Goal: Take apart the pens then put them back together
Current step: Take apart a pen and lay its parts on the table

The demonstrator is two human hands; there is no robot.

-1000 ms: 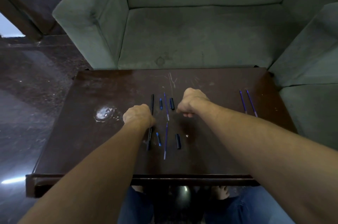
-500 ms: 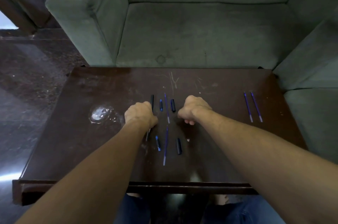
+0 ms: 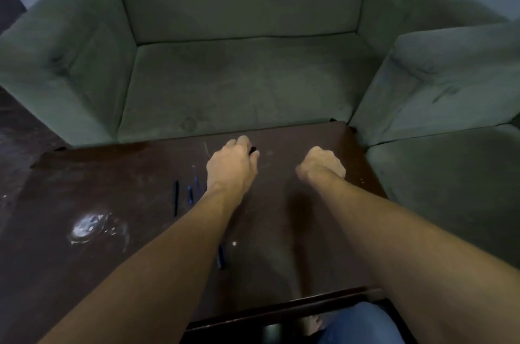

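Note:
On the dark wooden table (image 3: pixel 112 175) lie loose pen parts: a long black barrel (image 3: pixel 176 201), a short blue piece (image 3: pixel 190 194) and a thin blue refill (image 3: pixel 196 182) just left of my left wrist. Another small dark blue piece (image 3: pixel 221 257) shows beside my left forearm. My left hand (image 3: pixel 232 166) is curled near the table's far edge, and the end of a black pen piece (image 3: pixel 253 150) sticks out at its fingertips. My right hand (image 3: pixel 320 165) rests as a fist toward the right side, with nothing visible in it. My arms hide any other parts.
A white smear (image 3: pixel 87 227) marks the table at the left. A grey-green sofa (image 3: pixel 239 76) stands right behind the table, with a second seat (image 3: pixel 450 175) to the right. My knee in blue jeans (image 3: pixel 363 324) is at the near edge.
The view swung up and to the right. My left hand moved from the parts row to the far edge, now holding a black piece. My right fist shifted right.

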